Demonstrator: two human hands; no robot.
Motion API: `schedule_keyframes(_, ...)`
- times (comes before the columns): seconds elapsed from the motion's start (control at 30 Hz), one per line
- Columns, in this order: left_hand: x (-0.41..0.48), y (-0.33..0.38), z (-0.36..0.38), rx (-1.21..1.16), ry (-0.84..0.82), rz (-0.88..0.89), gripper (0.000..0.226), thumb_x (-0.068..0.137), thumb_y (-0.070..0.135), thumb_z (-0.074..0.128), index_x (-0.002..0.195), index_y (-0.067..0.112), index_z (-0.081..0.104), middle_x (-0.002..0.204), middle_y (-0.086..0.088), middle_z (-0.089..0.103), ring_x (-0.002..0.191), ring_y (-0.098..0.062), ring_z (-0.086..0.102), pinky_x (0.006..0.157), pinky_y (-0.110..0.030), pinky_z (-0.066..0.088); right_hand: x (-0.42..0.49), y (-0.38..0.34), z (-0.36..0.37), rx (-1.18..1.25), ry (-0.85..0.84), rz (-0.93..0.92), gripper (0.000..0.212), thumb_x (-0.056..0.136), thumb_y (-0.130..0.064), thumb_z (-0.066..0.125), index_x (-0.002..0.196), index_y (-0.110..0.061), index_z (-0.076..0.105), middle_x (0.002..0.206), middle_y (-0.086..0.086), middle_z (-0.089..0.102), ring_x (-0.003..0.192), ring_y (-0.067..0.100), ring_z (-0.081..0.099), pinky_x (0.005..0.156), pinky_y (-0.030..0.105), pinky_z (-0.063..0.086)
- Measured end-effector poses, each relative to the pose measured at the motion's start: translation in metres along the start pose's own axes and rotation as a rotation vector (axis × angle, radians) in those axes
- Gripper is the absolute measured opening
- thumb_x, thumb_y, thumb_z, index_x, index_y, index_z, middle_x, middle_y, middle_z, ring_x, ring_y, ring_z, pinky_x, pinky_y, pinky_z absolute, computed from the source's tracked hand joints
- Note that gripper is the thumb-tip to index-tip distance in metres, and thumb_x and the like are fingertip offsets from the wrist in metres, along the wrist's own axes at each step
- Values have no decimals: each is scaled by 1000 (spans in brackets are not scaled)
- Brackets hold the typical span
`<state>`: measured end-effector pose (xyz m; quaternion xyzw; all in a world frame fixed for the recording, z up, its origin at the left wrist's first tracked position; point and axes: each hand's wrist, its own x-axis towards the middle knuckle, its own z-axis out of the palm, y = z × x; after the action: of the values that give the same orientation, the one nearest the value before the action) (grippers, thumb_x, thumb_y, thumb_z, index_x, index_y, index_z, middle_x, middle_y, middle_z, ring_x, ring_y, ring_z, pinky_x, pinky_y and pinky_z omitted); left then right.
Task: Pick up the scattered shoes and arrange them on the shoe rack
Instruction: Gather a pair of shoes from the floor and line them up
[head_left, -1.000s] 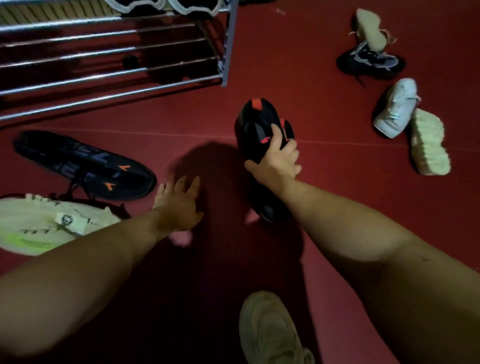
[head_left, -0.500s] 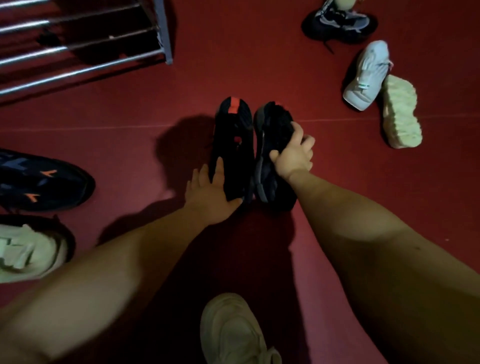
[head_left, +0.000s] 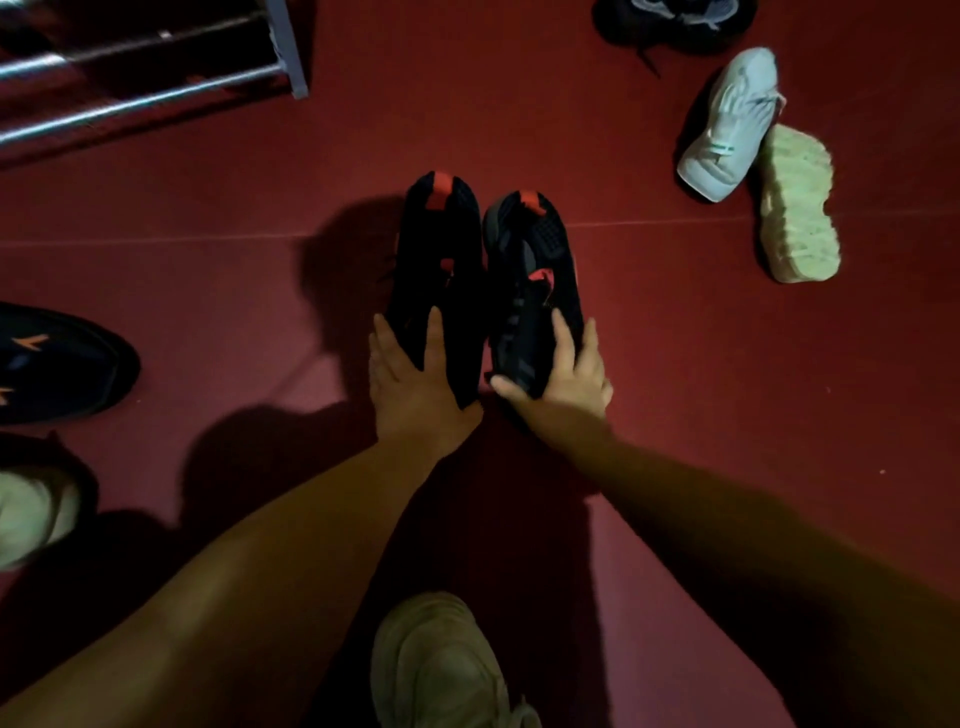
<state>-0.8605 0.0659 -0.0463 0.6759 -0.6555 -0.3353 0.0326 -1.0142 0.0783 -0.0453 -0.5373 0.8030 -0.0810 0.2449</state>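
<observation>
Two black shoes with red tabs stand side by side on the red floor, toes pointing away from me. My left hand (head_left: 410, 374) grips the near end of the left black shoe (head_left: 441, 244), thumb on top and fingers along its outer side. My right hand (head_left: 566, 374) grips the near end of the right black shoe (head_left: 530, 249), thumb on its inner side. The metal shoe rack (head_left: 156, 78) is at the top left, apart from both hands.
A white shoe (head_left: 727, 124) and an upturned cream-soled shoe (head_left: 797, 208) lie at the right, with a dark sneaker (head_left: 675, 21) at the top edge. A black shoe with orange marks (head_left: 57, 364) and a pale shoe (head_left: 31, 514) lie at the left. A beige shoe (head_left: 441, 665) is at the bottom.
My left hand moved right and took hold of the left black shoe. My right hand set the second black shoe upright beside it and shifted to its near end.
</observation>
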Motion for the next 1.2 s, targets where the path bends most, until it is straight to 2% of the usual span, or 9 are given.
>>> schedule_keyframes(0.1, 6, -13, -7, 23, 1, -8, 110, 74, 44, 70, 149, 35, -11, 152, -20, -26, 143, -36, -12, 116, -47, 6, -8, 1, 11, -69, 3, 7, 108, 67, -67, 68, 150, -35, 5, 158, 13, -8, 142, 33, 14, 112, 48, 14)
schedule_keyframes(0.2, 17, -26, -19, 91, 14, 10, 113, 71, 44, 73, 149, 33, -8, 153, -22, -21, 143, -37, -13, 117, -48, 3, -2, -2, 11, -99, 20, -19, 100, 74, -59, 67, 150, -36, 6, 157, 17, -8, 140, 37, 15, 112, 45, 15)
schedule_keyframes(0.33, 31, -24, -25, 284, 23, 105, 113, 72, 57, 67, 143, 44, -20, 152, -19, -28, 140, -43, -18, 115, -52, 0, 7, -6, 11, -224, -33, -14, 96, 80, -58, 58, 148, -42, -8, 154, 19, -21, 143, 36, 1, 113, 48, 14)
schedule_keyframes(0.43, 30, -18, -21, 294, 34, 45, 105, 74, 69, 58, 141, 48, -22, 150, -17, -33, 140, -46, -12, 114, -52, 9, 12, -11, 11, -291, -80, 35, 94, 81, -67, 50, 146, -43, -14, 152, 18, -28, 144, 36, -7, 113, 52, 14)
schedule_keyframes(0.53, 26, -21, -20, 254, 41, -32, 98, 78, 65, 56, 144, 48, -15, 150, -21, -29, 140, -45, 4, 110, -51, 22, 14, -14, 10, -295, -89, 41, 86, 82, -70, 44, 147, -44, -6, 152, 19, -27, 142, 38, 3, 111, 50, 16)
schedule_keyframes(0.73, 30, -38, -68, 208, 44, 22, 89, 75, 56, 64, 145, 51, 9, 154, -14, -2, 136, -35, 17, 110, -46, 21, 11, -27, 0, -142, -126, 40, 72, 89, -57, 47, 148, -45, 8, 153, 13, -28, 140, 44, 4, 113, 52, 10)
schedule_keyframes(0.9, 19, -51, -109, 180, 81, -39, 89, 72, 54, 67, 144, 52, 14, 149, -13, 15, 130, -36, 24, 106, -45, 27, 11, -65, -14, -12, -124, 9, 65, 92, -54, 44, 148, -45, 12, 155, 1, -26, 138, 46, 6, 112, 54, 10)
schedule_keyframes(1.1, -10, -73, -158, -31, 288, -33, 84, 66, 49, 75, 138, 52, 32, 148, -6, 21, 126, -32, 30, 109, -41, 29, -7, -125, -33, 132, -57, -85, 63, 93, -46, 49, 146, -46, 15, 158, -1, -13, 139, 40, 9, 113, 49, 9)
schedule_keyframes(1.2, -29, -85, -191, -48, 340, -16, 87, 61, 59, 70, 138, 54, 31, 148, -3, 19, 128, -30, 28, 109, -36, 26, -22, -158, -44, 254, -5, -130, 67, 93, -41, 52, 148, -40, 14, 158, 1, 0, 141, 37, 11, 115, 46, 10)
